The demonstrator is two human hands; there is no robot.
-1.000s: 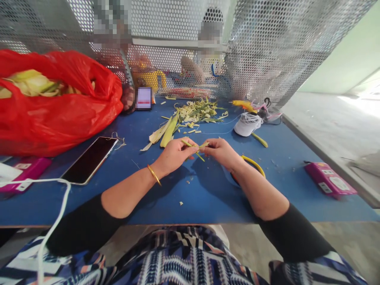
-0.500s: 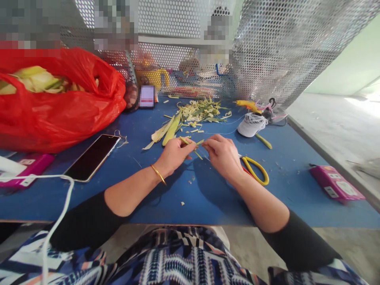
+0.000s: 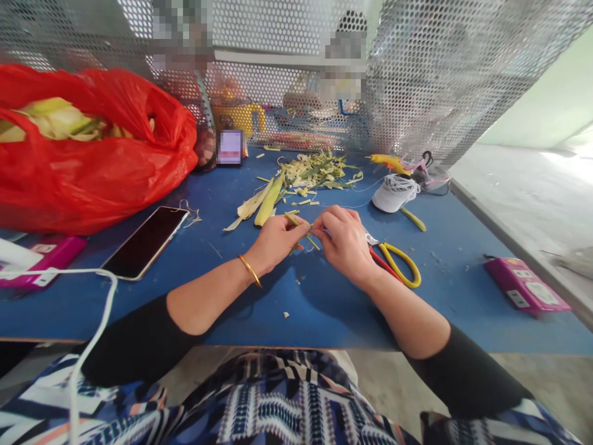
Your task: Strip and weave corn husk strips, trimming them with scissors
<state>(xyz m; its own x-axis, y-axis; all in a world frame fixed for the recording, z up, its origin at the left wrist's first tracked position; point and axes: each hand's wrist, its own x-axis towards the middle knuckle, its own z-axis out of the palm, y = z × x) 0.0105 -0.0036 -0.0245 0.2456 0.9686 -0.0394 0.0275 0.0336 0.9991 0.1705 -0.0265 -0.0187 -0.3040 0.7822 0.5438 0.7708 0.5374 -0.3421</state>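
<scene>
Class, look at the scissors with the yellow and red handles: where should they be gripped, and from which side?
Probably by the yellow loop, coming from the person's right. The scissors lie on the table with that rounded loop facing right, clear of the right hand, while the blades are mostly hidden behind that hand.

Slim green strips (image 3: 293,219) showed against a plain blue desk (image 3: 259,303). The plastic bag (image 3: 115,176) was bright red, the leaf scraps (image 3: 315,170) pale yellow mixed with green. Tool handles (image 3: 385,248) were red and yellow, the bangle (image 3: 250,271) gold, the sleeves (image 3: 134,346) black, the clothing (image 3: 287,408) navy, white and salmon in geometric bands, the thread bundle (image 3: 390,198) white.
</scene>
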